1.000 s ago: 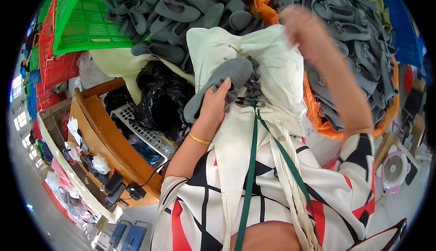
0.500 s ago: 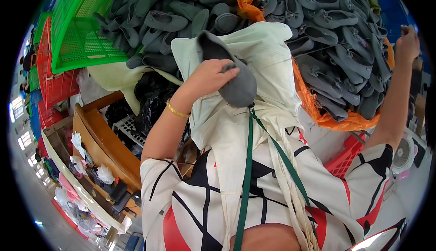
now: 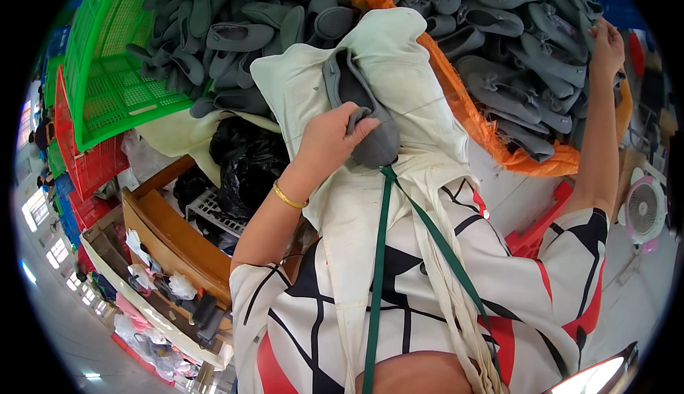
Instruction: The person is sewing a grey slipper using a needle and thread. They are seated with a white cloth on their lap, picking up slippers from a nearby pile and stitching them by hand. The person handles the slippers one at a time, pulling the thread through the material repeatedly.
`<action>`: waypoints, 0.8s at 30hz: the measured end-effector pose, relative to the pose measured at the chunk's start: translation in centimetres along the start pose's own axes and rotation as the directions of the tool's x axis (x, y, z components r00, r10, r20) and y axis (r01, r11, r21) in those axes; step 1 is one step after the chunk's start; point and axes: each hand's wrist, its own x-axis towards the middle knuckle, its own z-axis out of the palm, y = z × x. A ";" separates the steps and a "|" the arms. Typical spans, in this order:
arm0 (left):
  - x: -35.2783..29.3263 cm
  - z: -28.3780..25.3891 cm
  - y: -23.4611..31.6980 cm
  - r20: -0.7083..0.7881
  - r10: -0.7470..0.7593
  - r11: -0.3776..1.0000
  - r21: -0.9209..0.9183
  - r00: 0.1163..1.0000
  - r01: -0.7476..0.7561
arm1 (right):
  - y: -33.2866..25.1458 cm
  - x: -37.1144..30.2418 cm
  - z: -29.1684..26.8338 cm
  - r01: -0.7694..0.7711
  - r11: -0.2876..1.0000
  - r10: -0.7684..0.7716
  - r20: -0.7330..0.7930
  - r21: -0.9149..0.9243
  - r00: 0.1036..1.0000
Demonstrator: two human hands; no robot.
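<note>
A dark grey fabric slip-on shoe (image 3: 379, 146) rests on the white cloth-covered pad (image 3: 399, 48) across my lap, its toe pointing toward me. My left hand (image 3: 333, 136) grips it at the opening, thumb and fingers closed on the edge. Far out to the right, my right hand (image 3: 606, 46) is raised beside the shoe pile, its fingertips pinched together. Whatever they hold is too small to make out. A faint thin line, perhaps thread, crosses the pad to the right of the shoe.
At the back left, a green plastic crate (image 3: 107, 73) holds many grey shoes (image 3: 240, 36). More grey shoes with small bows (image 3: 502, 84) fill an orange sack (image 3: 524, 162) at the right. Black plastic bags (image 3: 249, 159) and a wooden drawer (image 3: 174, 234) are left; a fan (image 3: 645, 209) stands right.
The whole view has shifted a little. The shoe has turned slightly on the pad, still in my left hand. My right hand stays stretched out, now appearing closer to the shoe pile.
</note>
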 end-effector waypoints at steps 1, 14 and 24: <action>-0.2 0.6 -0.7 0.014 -0.031 0.982 -0.188 0.999 0.033 | -0.3 -0.1 0.0 0.009 0.998 -0.008 0.012 -0.068 1.000; -0.6 3.4 -2.7 0.233 -0.302 0.426 -0.834 0.924 0.349 | -2.0 -2.3 -1.3 0.162 0.911 -0.100 0.177 -0.379 0.979; -1.6 4.1 -3.1 0.362 -0.324 -0.044 -0.929 0.874 0.368 | -14.6 -28.9 7.9 -0.594 0.802 0.137 0.986 -0.056 0.092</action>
